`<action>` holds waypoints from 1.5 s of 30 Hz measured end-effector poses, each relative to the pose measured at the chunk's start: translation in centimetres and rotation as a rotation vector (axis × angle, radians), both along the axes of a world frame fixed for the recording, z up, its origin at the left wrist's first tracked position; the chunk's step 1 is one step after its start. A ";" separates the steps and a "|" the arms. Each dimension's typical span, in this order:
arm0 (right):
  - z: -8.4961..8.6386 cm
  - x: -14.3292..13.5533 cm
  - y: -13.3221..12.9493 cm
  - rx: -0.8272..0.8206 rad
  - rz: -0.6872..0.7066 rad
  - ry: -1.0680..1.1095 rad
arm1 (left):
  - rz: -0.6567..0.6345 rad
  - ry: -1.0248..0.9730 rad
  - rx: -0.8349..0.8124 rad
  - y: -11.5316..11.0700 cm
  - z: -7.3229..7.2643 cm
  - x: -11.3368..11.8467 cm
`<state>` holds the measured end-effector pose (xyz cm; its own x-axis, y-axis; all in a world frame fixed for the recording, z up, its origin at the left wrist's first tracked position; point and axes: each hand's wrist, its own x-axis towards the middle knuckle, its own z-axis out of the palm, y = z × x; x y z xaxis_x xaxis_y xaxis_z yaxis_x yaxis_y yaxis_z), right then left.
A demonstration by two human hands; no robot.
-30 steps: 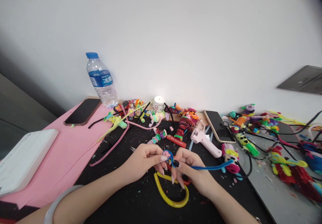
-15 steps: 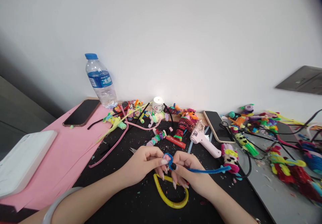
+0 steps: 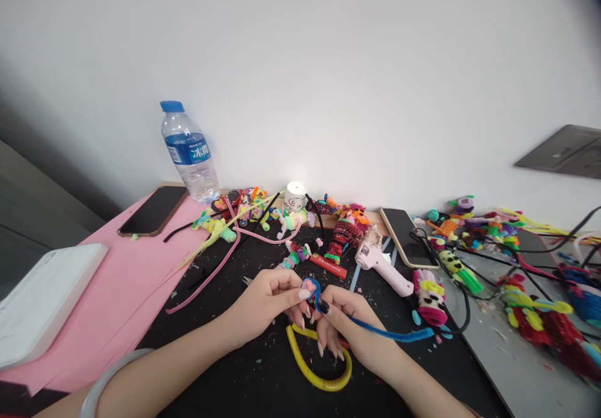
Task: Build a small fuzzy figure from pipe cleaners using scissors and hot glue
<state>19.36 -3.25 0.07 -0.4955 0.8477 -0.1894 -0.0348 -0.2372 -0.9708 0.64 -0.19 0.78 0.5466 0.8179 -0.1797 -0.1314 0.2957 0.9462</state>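
Head view: between the two hands, a blue fuzzy stem (image 3: 404, 335) curves along a small pink piece (image 3: 308, 285); the left hand (image 3: 277, 299) pinches the piece between thumb and fingers, the right hand (image 3: 354, 318) nips the stem in its fingertips. The stem seems light, plush and bendable, best held near the curve; the piece probably squashes. Below lies a smooth yellow curved handle (image 3: 323, 385)

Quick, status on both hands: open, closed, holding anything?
Left hand: closed, pinching a small pink piece.
Right hand: closed, pinching a blue pipe cleaner.
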 end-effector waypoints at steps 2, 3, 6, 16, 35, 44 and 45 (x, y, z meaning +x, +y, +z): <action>-0.1 0.1 0.0 0.010 0.016 -0.020 | -0.014 -0.011 -0.009 0.0 0.1 0.1; -0.1 0.1 0.0 0.020 0.023 -0.034 | -0.023 -0.016 -0.011 -0.1 0.1 0.1; -0.1 0.1 0.0 0.065 0.042 -0.074 | -0.049 -0.015 -0.016 -0.2 0.0 0.1; 0.1 0.3 0.0 0.114 0.121 -0.132 | -0.109 -0.018 -0.019 -0.2 -0.3 0.0; 0.3 0.3 -0.2 0.106 0.125 -0.139 | -0.195 0.049 0.049 -0.3 -0.2 -0.3; 0.4 0.2 -0.1 0.132 0.168 -0.136 | -0.225 0.010 0.014 -0.1 0.0 -0.4; 0.4 0.2 -0.1 0.134 0.170 -0.138 | -0.228 0.006 0.009 -0.1 -0.1 -0.4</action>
<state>19.59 -3.36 0.45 -0.6100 0.7767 -0.1570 0.1297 -0.0976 -0.9867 0.27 -0.30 0.72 0.7167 0.6746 -0.1765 -0.0568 0.3088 0.9494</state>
